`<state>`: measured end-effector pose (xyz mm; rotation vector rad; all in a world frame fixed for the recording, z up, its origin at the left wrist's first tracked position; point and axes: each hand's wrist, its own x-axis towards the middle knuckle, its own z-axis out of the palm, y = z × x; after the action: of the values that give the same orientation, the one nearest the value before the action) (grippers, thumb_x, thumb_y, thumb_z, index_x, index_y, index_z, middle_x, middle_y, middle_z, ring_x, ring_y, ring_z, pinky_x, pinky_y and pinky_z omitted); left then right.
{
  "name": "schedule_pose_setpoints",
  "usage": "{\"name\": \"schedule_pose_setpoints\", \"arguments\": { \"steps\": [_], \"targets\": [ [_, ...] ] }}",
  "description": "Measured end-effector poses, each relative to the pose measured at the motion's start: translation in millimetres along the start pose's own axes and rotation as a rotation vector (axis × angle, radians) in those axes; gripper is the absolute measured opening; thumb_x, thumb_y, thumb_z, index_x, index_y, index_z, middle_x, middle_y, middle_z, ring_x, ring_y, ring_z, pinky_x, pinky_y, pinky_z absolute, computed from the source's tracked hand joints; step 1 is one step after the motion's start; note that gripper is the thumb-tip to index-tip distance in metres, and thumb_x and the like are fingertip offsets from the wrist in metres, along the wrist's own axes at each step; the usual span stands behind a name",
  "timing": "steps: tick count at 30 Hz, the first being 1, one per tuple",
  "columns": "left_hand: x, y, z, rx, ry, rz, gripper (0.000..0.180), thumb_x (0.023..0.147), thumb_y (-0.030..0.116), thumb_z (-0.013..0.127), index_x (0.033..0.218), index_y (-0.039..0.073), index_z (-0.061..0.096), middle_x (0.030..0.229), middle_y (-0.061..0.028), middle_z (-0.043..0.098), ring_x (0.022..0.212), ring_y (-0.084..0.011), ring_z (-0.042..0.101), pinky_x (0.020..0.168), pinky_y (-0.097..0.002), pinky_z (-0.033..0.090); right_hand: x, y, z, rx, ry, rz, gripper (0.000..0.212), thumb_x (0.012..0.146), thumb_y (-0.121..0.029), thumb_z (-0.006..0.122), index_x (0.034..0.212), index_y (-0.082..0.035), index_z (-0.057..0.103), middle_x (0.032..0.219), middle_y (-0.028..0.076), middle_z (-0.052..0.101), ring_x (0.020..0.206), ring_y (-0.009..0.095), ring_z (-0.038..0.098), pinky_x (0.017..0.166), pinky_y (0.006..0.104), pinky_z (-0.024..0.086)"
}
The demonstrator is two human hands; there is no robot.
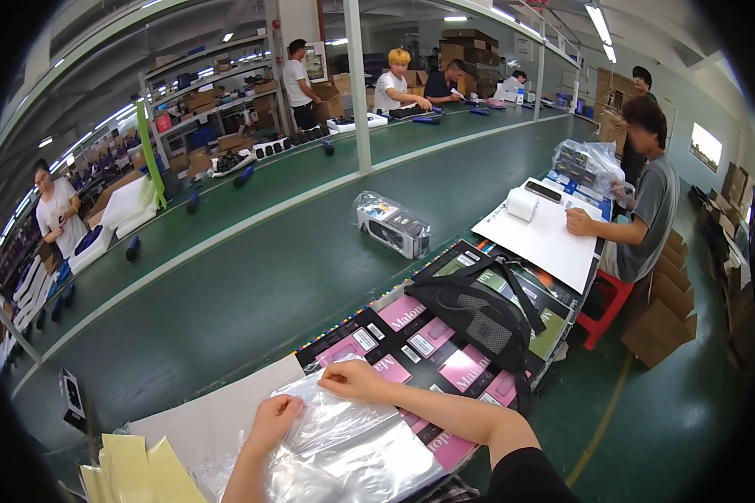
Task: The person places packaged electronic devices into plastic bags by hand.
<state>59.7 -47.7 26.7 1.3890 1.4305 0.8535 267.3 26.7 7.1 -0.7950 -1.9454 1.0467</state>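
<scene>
Low in the picture, my left hand (274, 422) and my right hand (354, 381) are close together over a pile of clear plastic bags (377, 457). The fingers of both hands are closed, pinching the upper edge of one clear plastic bag (319, 401). My right hand is a little farther away and to the right of my left. The bags lie partly on printed sheets (344, 348) in pink and black. Which layers of film lie between my fingertips is hard to make out.
A black bag with straps (478, 314) lies ahead right. A wrapped box (393, 225) sits on the green conveyor belt (294, 260), a black-and-white box (71, 397) at its left. Yellow sheets (134, 469) stand near my left arm. A person (650, 201) sits at right beside a white board (554, 239).
</scene>
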Motion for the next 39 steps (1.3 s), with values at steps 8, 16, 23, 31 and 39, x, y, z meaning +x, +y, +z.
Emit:
{"name": "schedule_pose_setpoints", "arguments": {
  "steps": [8,16,23,31,39],
  "targets": [
    [-0.1,-2.6,-2.7,0.06,0.011,0.013,0.023,0.084,0.021,0.056,0.085,-0.001,0.062,0.07,-0.0011,0.06,0.063,-0.0067,0.05,0.058,-0.0223,0.041,1.3,-2.6,-0.2,-0.043,-0.04,0.042,0.018,0.082,-0.018,0.061,0.081,0.0,0.061,0.066,0.004,0.06,0.059,0.007,0.052,0.054,0.0226,0.042],
    [-1.7,4.4,-3.0,0.095,0.007,-0.019,0.024,0.083,0.022,0.058,0.085,-0.001,0.063,0.069,-0.0018,0.06,0.063,-0.0071,0.05,0.057,-0.0226,0.041,2.4,-5.2,-1.9,0.001,-0.034,0.03,0.019,0.082,-0.019,0.061,0.082,0.0,0.061,0.067,0.005,0.061,0.059,0.008,0.053,0.055,0.0229,0.043],
    [1.5,5.8,0.2,0.135,0.016,0.009,0.022,0.083,0.021,0.058,0.083,-0.001,0.063,0.065,-0.0013,0.058,0.06,-0.0075,0.05,0.056,-0.0228,0.04,2.5,-4.2,-4.0,-0.04,-0.04,0.041,0.019,0.082,-0.02,0.061,0.081,-0.001,0.06,0.063,0.005,0.057,0.055,0.008,0.05,0.051,0.0237,0.04],
    [-12.5,33.1,-0.6,0.236,0.284,0.332,0.038,0.078,0.009,0.06,0.115,0.004,0.052,0.112,-0.008,0.053,0.094,-0.0151,0.051,0.072,-0.0277,0.044,-5.8,-18.9,-3.9,-0.049,-0.021,0.012,0.019,0.08,-0.021,0.061,0.076,-0.002,0.06,0.059,0.006,0.056,0.051,0.012,0.05,0.048,0.0275,0.037],
    [-113.2,208.8,-9.6,-0.283,0.144,0.989,0.034,0.079,0.006,0.053,0.112,-0.002,0.052,0.106,-0.0196,0.056,0.107,-0.0295,0.05,0.084,-0.0384,0.043,3.8,-2.8,3.5,-0.071,-0.088,0.139,0.014,0.083,-0.014,0.057,0.083,-0.001,0.061,0.064,0.0,0.056,0.061,0.004,0.049,0.053,0.0218,0.041]
  ]
}}
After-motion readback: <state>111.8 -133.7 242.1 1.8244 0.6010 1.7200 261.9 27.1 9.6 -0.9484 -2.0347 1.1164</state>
